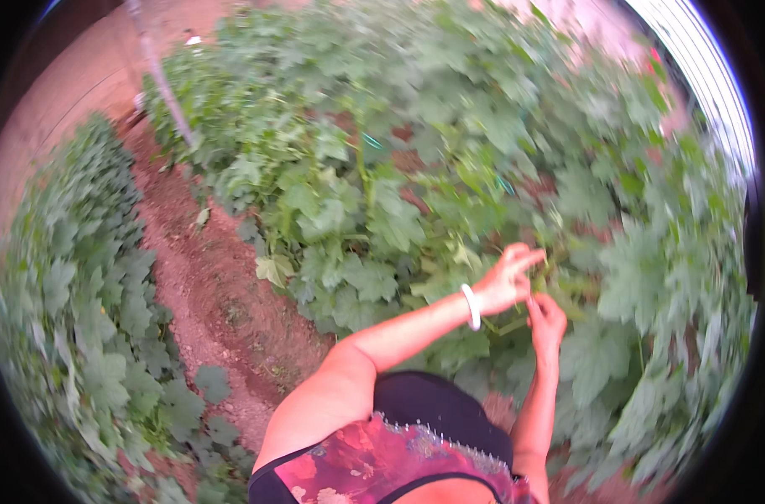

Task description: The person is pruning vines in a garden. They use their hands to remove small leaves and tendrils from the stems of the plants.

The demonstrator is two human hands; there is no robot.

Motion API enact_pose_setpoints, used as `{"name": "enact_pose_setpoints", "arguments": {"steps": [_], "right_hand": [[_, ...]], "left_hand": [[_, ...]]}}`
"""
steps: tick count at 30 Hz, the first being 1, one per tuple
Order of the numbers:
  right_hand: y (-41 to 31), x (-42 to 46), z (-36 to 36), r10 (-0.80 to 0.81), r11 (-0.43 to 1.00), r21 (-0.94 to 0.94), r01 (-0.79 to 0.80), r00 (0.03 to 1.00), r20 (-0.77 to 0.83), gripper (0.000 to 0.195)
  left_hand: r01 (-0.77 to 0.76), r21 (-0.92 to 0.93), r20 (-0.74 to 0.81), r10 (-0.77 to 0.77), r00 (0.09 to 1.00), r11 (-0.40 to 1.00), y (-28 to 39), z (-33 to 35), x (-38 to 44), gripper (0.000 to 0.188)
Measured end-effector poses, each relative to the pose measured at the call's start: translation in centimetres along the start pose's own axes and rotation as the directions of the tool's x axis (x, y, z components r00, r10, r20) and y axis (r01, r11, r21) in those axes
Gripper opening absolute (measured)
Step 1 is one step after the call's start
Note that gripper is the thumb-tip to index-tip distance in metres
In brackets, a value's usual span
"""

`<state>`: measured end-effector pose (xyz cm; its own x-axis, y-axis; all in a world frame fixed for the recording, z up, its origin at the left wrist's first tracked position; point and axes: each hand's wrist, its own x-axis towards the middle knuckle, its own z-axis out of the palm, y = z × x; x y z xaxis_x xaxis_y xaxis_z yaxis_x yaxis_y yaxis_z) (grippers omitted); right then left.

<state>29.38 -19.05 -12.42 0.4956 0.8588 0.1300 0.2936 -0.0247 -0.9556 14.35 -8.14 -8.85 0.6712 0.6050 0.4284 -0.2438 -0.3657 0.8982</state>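
Note:
My left hand (507,282), with a white bangle (470,307) on its wrist, reaches in among leafy green vines (382,214). Its fingers are bent near thin stems, and some point to the right. Just below and to the right, my right hand (547,318) has its thumb and forefinger pinched close together, nearly touching the left hand. Whatever lies between the fingertips is too small and blurred to tell. Broad lobed leaves (593,359) surround both hands.
A reddish dirt furrow (231,302) runs along the left of the vines, with another row of leafy plants (99,340) beyond it. A slanting pole (162,79) stands at the upper left. Pieces of green tie (372,141) show among the stems.

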Motion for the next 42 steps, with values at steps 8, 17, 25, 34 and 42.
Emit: {"name": "enact_pose_setpoints", "arguments": {"steps": [8, 17, 25, 34, 42], "right_hand": [[0.1, -1.3, 1.5, 0.026, 0.991, 0.133, -0.034, 0.998, 0.062, 0.018], [-0.5, -2.8, 0.3, 0.048, 0.953, 0.294, -0.075, 0.994, 0.100, 0.020], [-0.4, -7.3, -0.2, -0.078, 0.857, 0.506, 0.095, 0.995, -0.055, 0.024], [-0.6, -8.0, -2.2, -0.088, 0.873, 0.462, 0.158, 0.982, -0.169, 0.010], [-4.0, -5.9, -0.4, -0.265, 0.964, -0.010, 0.266, 0.963, 0.056, 0.016]], "left_hand": [[0.284, -0.498, 0.073, -0.286, 0.955, 0.820, -0.1, 0.6, 0.2, 0.022], [0.203, -0.508, 0.089, -0.184, 0.979, 0.837, -2.1, 1.1, -0.4, 0.021], [0.319, -0.575, 0.061, -0.350, 0.935, 0.753, -1.2, 1.1, 1.3, 0.026], [0.518, -0.559, 0.279, -0.441, 0.853, 0.648, 0.4, -1.2, 0.2, 0.014], [0.260, -0.312, 0.325, -0.155, 0.933, 0.914, 2.6, 0.0, -0.4, 0.018]]}}
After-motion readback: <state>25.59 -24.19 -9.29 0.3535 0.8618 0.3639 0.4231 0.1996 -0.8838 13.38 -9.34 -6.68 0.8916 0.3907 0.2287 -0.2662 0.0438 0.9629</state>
